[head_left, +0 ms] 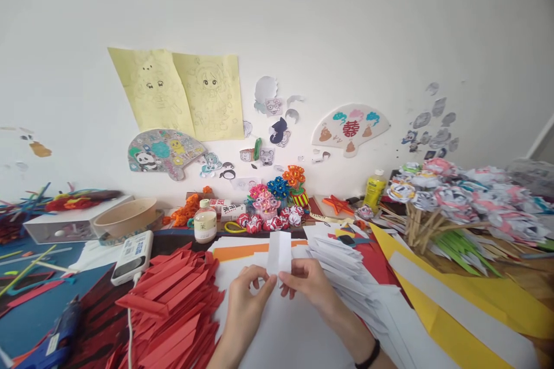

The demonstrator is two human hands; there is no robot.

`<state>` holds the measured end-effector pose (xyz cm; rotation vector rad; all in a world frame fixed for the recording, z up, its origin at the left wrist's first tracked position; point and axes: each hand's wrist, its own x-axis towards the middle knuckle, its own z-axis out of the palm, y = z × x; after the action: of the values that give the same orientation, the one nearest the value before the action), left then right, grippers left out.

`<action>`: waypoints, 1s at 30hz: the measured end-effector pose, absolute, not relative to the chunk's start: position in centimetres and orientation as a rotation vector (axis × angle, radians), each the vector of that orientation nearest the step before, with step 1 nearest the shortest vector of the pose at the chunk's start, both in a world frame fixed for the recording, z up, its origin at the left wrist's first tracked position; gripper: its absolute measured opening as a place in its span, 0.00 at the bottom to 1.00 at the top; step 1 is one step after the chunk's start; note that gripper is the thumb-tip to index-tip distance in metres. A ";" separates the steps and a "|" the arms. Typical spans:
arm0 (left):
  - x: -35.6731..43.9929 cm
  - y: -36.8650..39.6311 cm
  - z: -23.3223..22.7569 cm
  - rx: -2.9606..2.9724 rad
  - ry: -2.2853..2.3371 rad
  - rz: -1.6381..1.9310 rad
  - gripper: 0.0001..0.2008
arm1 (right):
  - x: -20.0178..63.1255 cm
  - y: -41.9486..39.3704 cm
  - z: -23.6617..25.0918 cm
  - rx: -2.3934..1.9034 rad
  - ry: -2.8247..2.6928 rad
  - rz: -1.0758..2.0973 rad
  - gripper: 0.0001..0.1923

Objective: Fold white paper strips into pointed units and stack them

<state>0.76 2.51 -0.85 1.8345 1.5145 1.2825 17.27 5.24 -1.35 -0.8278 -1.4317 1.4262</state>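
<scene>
A small white strip of paper with a lengthwise crease (280, 251) stands up between my two hands, above white sheets (285, 334) on the table. My left hand (251, 294) pinches its lower left corner between thumb and forefinger. At the lower right corner, my right hand (307, 285) pinches it the same way, with a dark band on the wrist. A big heap of folded red paper pieces (173, 305) lies to the left of my hands. Folded white paper pieces (341, 271) are piled on the right.
Yellow paper (476, 294) lies at the right, with paper flowers on sticks (454, 202) behind it. A glue gun (60, 334), a white device with a cable (132, 256) and a bowl (125, 214) are at the left. A small bottle (205, 222) stands at the back.
</scene>
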 end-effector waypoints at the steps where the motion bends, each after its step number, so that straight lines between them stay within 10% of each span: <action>1: 0.8 2.5 -0.9 1.834 1.516 1.279 0.14 | 17.2 5.2 -1.4 -0.835 -1.435 1.404 0.15; 30: 1.0 2.0 -0.5 1.806 1.187 1.123 0.20 | 16.7 4.5 -1.4 -0.811 -1.510 1.158 0.13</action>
<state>0.99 1.98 -0.49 1.8056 1.1871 1.1225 16.74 4.51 -1.35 -0.8113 -1.5100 1.1579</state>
